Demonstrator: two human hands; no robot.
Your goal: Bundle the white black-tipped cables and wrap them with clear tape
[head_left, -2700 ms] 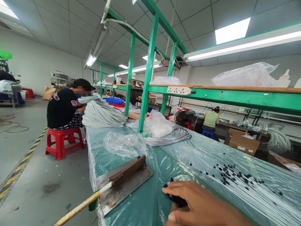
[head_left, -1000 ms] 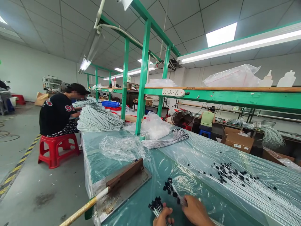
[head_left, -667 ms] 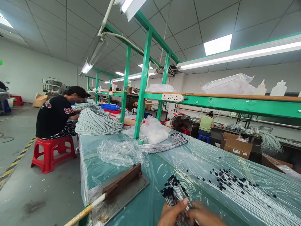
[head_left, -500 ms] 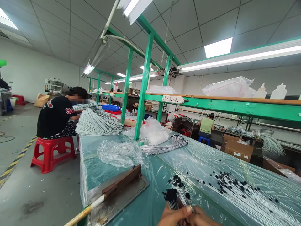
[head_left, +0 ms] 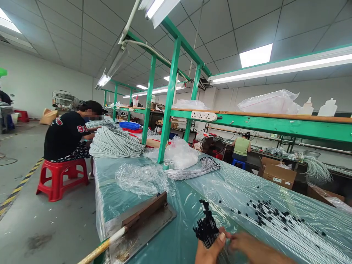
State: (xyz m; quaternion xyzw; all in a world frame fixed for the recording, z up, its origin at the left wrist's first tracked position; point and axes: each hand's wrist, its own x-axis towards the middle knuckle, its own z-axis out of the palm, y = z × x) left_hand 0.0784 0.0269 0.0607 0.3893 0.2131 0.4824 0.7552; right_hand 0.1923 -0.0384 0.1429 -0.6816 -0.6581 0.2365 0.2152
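As left fingers (head_left: 220, 239) pinch wires (head_left: 205, 228), right hand (head_left: 249, 248) adjoins.

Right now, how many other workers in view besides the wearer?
2. One in a black shirt sits on the red stool at left; one in a green top sits further back, right of the fan. A dark shape at the left edge may be a third.

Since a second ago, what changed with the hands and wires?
The two separate bunches of black-tipped wires, one per hand, came together into one bunch, gripped by the left hand with the right hand blurred beside it. The metal plate and loose wires stayed put.
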